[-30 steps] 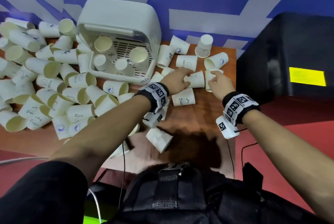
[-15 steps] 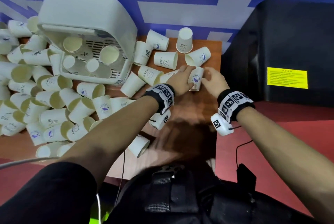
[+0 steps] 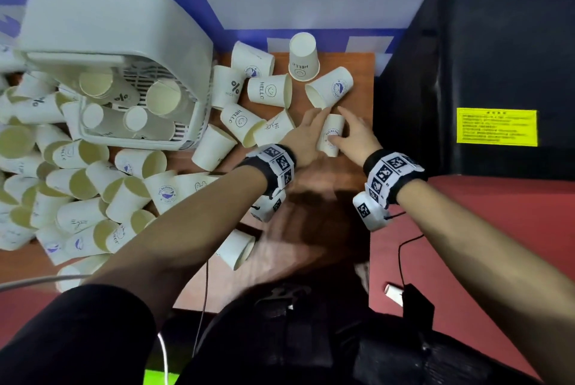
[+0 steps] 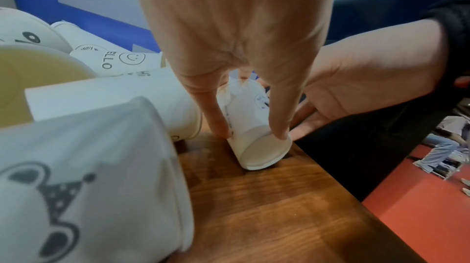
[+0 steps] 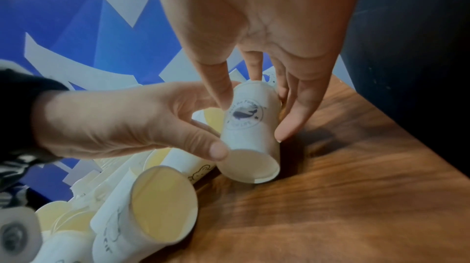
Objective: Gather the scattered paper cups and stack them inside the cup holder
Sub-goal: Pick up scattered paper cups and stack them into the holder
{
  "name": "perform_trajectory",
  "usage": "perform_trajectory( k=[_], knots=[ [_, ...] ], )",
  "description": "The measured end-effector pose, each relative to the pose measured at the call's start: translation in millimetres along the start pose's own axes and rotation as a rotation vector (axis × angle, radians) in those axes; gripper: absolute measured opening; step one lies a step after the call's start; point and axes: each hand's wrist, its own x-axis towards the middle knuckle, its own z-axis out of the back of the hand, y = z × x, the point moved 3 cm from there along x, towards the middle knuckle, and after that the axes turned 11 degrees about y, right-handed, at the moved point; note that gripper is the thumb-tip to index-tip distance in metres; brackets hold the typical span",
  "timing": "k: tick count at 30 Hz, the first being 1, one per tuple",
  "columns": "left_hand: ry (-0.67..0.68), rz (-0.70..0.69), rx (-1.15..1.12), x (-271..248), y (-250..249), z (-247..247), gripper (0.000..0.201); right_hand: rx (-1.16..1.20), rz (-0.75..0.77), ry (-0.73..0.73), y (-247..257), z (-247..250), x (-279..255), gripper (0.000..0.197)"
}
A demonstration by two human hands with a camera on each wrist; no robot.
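White paper cup with a round blue whale emblem (image 3: pixel 330 135) lies on its side near the right edge of the brown wooden bench (image 3: pixel 314 195), closed base toward the person, mouth away; both hands grip it; left hand (image 3: pixel 306 135) with thumb at the base rim and fingers along the cup's left side; right hand (image 3: pixel 354 135) with thumb on the printed wall and fingers down its right side; each grip narrow, pinching this one cup.

White plastic cup holder with a slatted floor (image 3: pixel 124 42) stands at the back left of the bench; inside it several white paper cups (image 3: pixel 161 98) lie loose, some mouth-up, showing cream insides.

More printed cups, "HELLO" with a smiley (image 3: pixel 269 90), a percent sign (image 3: pixel 228 87), lie at the back right corner; one stands inverted (image 3: pixel 303 56); a heap of cups (image 3: pixel 77 191) covers the left side of the bench, cut off by the frame edge.

The held cup's mouth is hidden behind the fingers; whether another cup is nested inside it cannot be told; emblem lettering blurred.
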Motion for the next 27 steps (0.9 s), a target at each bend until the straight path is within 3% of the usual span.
perform_trajectory(
  k=[4, 10, 22, 27],
  knots=[
    [-0.031, -0.040, 0.016, -8, -2, 0, 0.096, 0.092, 0.042, 0.000, 1, -1, -7, 0.063],
    [-0.131, -0.145, -0.061, -31, 8, 14, 0.097, 0.169, 0.127, -0.033, 23, 0, -19, 0.032],
    [-0.471, -0.154, -0.179, -128, 68, 44, 0.074, 0.079, 0.387, -0.089, 123, -48, -51, 0.023],
    [-0.559, -0.105, -0.185, -160, 103, 58, 0.071, 0.045, 0.421, -0.067, 160, -77, -58, 0.014]
  ],
)
